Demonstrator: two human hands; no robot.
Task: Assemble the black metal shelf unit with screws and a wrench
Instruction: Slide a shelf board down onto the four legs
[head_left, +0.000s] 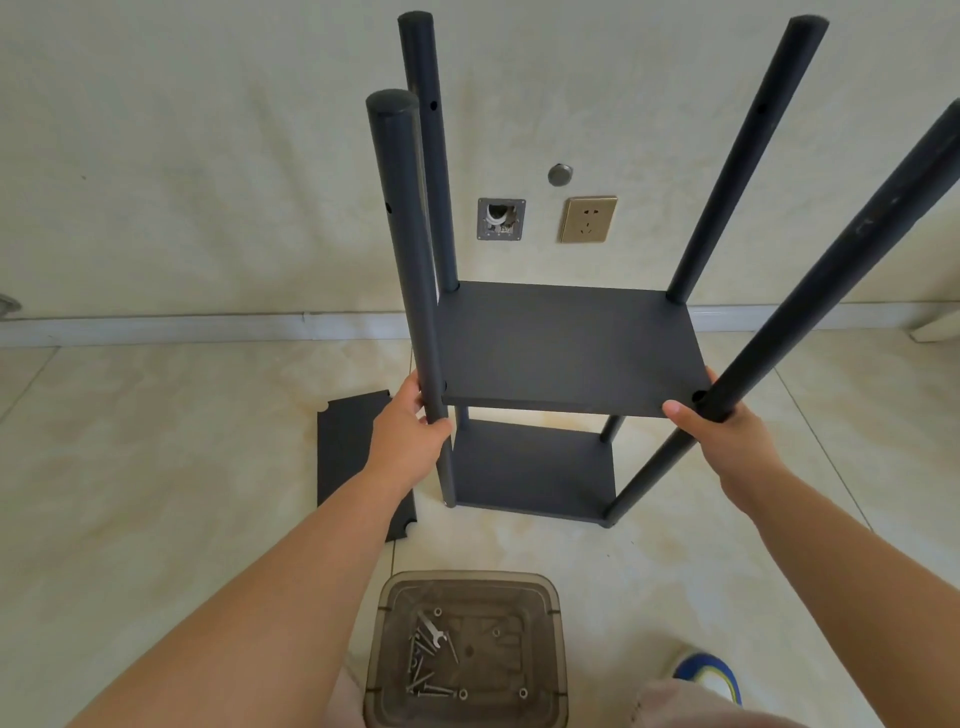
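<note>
Nearest you: translucent bin (465, 649) on floor between your knees, screws (423, 670) and wrench (434, 631) inside. Your left hand (408, 431) clamped round front-left post (410, 270) beside upper shelf (566, 348). Your right hand (719, 434) wrapped round front-right post (810, 275), thumb on shelf edge. Shelf unit upright on tile floor (156, 441), lower shelf (530, 475) fitted. Spare panel (348, 457) flat on floor, left of unit.

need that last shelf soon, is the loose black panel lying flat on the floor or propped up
Lying flat. The loose panel rests on the floor tiles left of the shelf unit, notched corners visible.
</note>
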